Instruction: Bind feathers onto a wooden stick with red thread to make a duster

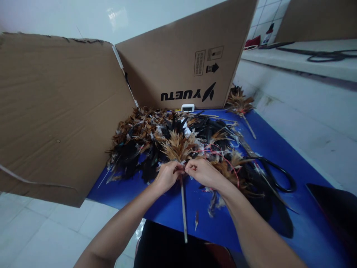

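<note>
Between my hands is a feather duster, its brown and tan feathers fanned away from me and its thin wooden stick pointing towards me past the table edge. My left hand is closed in a pinch at the base of the feathers, where the stick begins. Right beside it, my right hand has its fingers pressed together at the same spot; what they pinch is too small to make out. Red string lies loosely over feathers just beyond my right hand.
Loose brown feathers and black feathers cover much of the blue table. Black-handled scissors lie at right. Cardboard panels wall the left and back. Another duster and a small white device are at the back.
</note>
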Demonstrator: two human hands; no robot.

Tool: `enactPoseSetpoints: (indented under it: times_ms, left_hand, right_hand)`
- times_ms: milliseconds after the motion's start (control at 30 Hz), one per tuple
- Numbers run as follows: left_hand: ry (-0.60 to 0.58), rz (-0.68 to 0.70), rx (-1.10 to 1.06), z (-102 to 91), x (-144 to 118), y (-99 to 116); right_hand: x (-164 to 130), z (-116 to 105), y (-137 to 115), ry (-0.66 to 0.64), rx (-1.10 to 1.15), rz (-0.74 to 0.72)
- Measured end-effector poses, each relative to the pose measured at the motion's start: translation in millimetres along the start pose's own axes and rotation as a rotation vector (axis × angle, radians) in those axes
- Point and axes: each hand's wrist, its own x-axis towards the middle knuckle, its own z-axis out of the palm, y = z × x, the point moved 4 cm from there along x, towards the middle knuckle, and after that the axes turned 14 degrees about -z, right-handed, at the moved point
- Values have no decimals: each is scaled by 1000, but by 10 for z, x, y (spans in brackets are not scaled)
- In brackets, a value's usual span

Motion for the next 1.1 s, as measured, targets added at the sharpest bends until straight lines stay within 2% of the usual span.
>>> enactPoseSetpoints:
  times_ms: [200,367,467,667,900,1100]
  left_hand:
    - [82,138,191,34,-22,-4]
    - [104,167,155,26,-55,-11]
    - [103,149,94,14,-59,-20]
    - [104,114,43,8,-55,-32]
    - [95,97,-12,7,-61,-38]
    - [41,-102,-280,10,-37,-128]
  right_hand:
    - [13,53,-27,46,39,-95]
    - [28,14,-31,69,139,-135]
    - [28,-16,21,97,165,-107]
    - [34,60,45,1,-53,-155]
    - [34,52,-17,-19,-138,-149]
    - [44,57,6,25,-69,-164]
